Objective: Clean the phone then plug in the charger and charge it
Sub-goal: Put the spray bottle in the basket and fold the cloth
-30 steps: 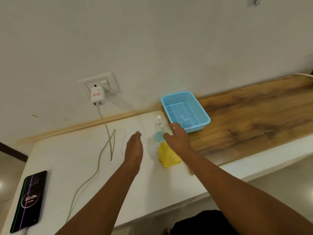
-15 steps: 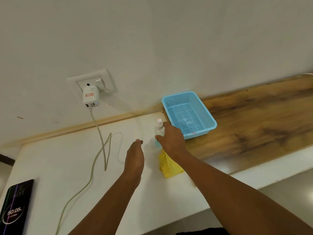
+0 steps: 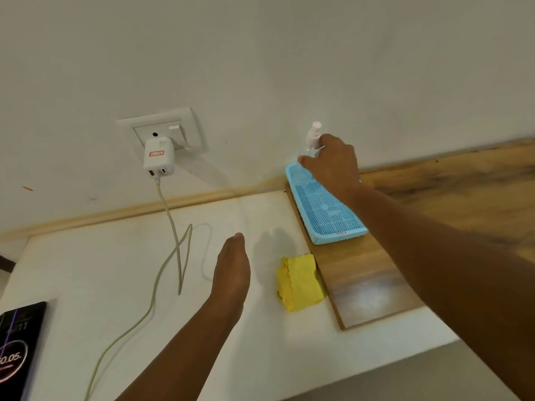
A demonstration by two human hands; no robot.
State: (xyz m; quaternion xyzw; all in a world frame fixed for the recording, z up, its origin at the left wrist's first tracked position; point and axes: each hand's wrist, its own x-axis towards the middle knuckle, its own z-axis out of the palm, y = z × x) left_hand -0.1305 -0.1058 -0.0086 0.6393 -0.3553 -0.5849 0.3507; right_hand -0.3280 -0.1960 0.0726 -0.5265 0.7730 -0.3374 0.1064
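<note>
Right hand [image 3: 330, 166]: you grip the spray bottle [image 3: 312, 140] above the blue basket [image 3: 324, 209].
Left hand [image 3: 231, 267]: open, flat, over the counter [image 3: 86, 270].
Phone [image 3: 17, 348]: screen lit, lower left.

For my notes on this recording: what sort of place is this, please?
Probably a room in a home or office: a plain wall with a socket holding a charger, above a white counter with a phone and a basket.

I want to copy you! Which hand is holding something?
The right hand, lifted over the blue basket, grips the spray bottle. The left hand is empty.
</note>
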